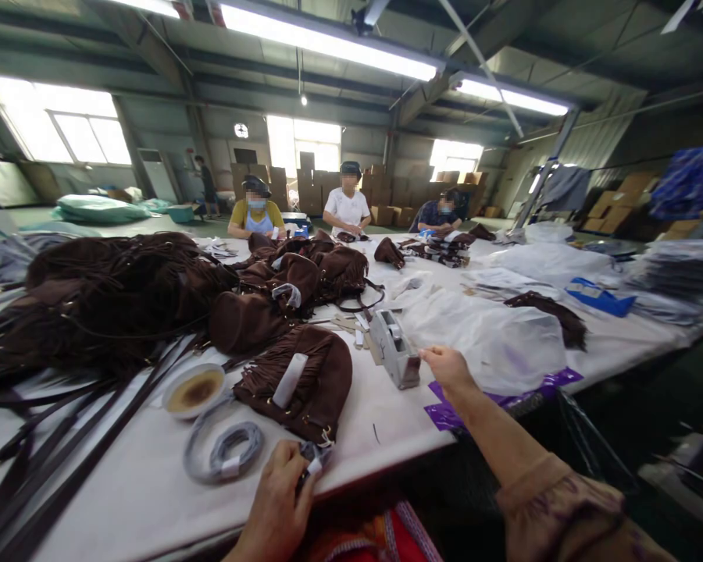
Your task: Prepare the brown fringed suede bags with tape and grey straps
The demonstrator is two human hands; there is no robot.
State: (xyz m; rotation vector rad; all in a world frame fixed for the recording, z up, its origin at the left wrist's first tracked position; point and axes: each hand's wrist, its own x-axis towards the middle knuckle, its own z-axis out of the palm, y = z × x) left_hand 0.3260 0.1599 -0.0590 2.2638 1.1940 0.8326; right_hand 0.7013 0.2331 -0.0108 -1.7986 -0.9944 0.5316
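Note:
At the front edge of the table, my left hand [284, 492] is closed round a small dark bundle [312, 454] with a white strip on it; the fingers hide much of it. A dark brown fringed bag [322, 375] lies just beyond, with a white wrapped piece [290, 380] across it. My right hand [452, 373] is closed, thumb and forefinger pinched at the near end of a grey tape dispenser [394, 351]. Whatever is between those fingertips is too small to make out. Left of the bag are a coil of grey strip [235, 451] and a bowl [194, 390] of brownish contents.
Brown fringed bags [123, 297] are heaped at the left, with long straps [94, 460] trailing forward. White plastic sheeting [492, 336] and purple tape [442, 417] lie at the right. A blue tape dispenser [601, 297] stands farther back. Several people work across the table.

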